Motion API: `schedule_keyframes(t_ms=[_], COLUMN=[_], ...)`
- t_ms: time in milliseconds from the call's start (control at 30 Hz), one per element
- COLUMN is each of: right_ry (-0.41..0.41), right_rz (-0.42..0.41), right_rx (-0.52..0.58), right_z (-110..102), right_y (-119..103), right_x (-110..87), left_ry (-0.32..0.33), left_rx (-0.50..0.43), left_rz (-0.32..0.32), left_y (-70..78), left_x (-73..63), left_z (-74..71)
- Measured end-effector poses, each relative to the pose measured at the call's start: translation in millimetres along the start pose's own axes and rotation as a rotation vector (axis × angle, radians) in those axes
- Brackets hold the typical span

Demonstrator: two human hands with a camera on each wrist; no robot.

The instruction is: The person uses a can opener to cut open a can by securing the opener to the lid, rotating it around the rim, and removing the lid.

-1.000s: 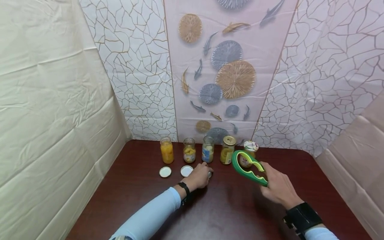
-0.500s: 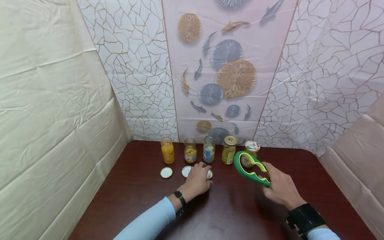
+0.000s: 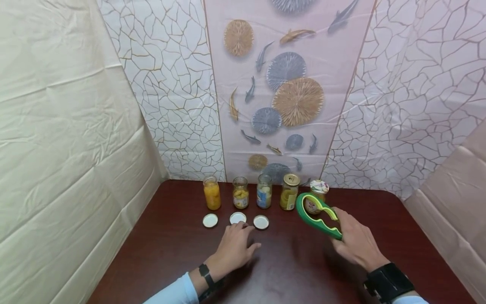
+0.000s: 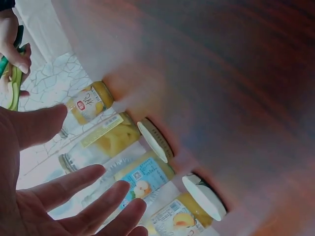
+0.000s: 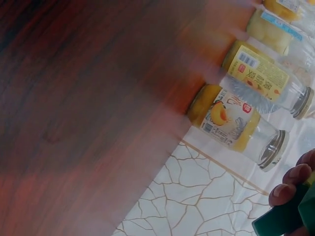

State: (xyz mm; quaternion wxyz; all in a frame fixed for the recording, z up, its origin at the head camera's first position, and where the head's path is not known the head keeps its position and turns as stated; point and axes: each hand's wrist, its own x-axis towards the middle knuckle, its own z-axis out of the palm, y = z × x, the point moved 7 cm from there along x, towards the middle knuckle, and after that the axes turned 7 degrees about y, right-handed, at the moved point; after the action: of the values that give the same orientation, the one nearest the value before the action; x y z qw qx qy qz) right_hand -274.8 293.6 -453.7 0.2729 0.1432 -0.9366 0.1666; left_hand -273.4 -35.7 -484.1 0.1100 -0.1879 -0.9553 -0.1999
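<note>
My right hand [image 3: 357,242] grips a green jar opener [image 3: 320,227] with a lighter green toothed inside, held above the table's right side. Behind it stands a jar with a patterned white lid [image 3: 319,185], partly hidden by the opener. My left hand [image 3: 233,249] holds nothing, its fingers spread in the left wrist view. It hovers just in front of the middle white lid [image 3: 238,218], partly covering it. Another lid [image 3: 260,222] lies to its right and a third lid [image 3: 210,220] to its left, all with their pale insides up.
Along the back of the dark table [image 3: 281,270] stand several fruit jars. The orange-filled jar [image 3: 211,195], yellow fruit jar [image 3: 241,196] and blue-labelled jar [image 3: 264,195] are lidless. A gold-lidded jar [image 3: 290,195] stands right of them. Patterned cloth [image 3: 182,105] hangs behind.
My left hand has let go of the rightmost lid, leaving it on the table, and has drawn back toward me and left. My right hand stays nearly still with the jar opener.
</note>
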Motion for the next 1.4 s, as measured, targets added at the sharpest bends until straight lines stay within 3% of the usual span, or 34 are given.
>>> schedule_keyframes(t_ms=[167, 300, 533, 633, 833, 933, 1100, 1400], right_ry=[0.002, 0.015, 0.01, -0.018, -0.02, -0.013, -0.026, -0.022], right_rz=[-0.018, -0.018, 0.026, 0.052, 0.062, 0.06, 0.077, 0.095], right_rx=[-0.016, -0.025, -0.042, -0.053, -0.076, -0.073, -0.061, -0.051], right_z=[-1.4, -4.4, -12.3, -13.1, -15.6, -16.7, -15.2, -13.9], right_y=[-2.2, -2.0, 9.6, 16.5, 22.6, 21.9, 20.9, 20.3], right_x=[1.7, 1.7, -0.9, 0.1, 1.7, 1.1, -2.2, -2.6], left_ry=[0.015, 0.027, 0.033, -0.017, -0.175, -0.194, -0.123, 0.028], left_rx=[-0.013, -0.017, -0.226, -0.3, -0.419, -0.48, -0.545, -0.647], left_rz=[0.007, 0.029, 0.022, -0.026, -0.196, -0.273, -0.343, -0.325], left_y=[1.2, 6.1, 20.1, 25.4, 39.4, 43.5, 44.2, 38.2], left_x=[-0.2, 7.0, 42.7, 63.0, 102.3, 119.9, 140.8, 158.3], left_z=[3.5, 8.9, 30.4, 46.5, 75.4, 88.1, 103.6, 113.1])
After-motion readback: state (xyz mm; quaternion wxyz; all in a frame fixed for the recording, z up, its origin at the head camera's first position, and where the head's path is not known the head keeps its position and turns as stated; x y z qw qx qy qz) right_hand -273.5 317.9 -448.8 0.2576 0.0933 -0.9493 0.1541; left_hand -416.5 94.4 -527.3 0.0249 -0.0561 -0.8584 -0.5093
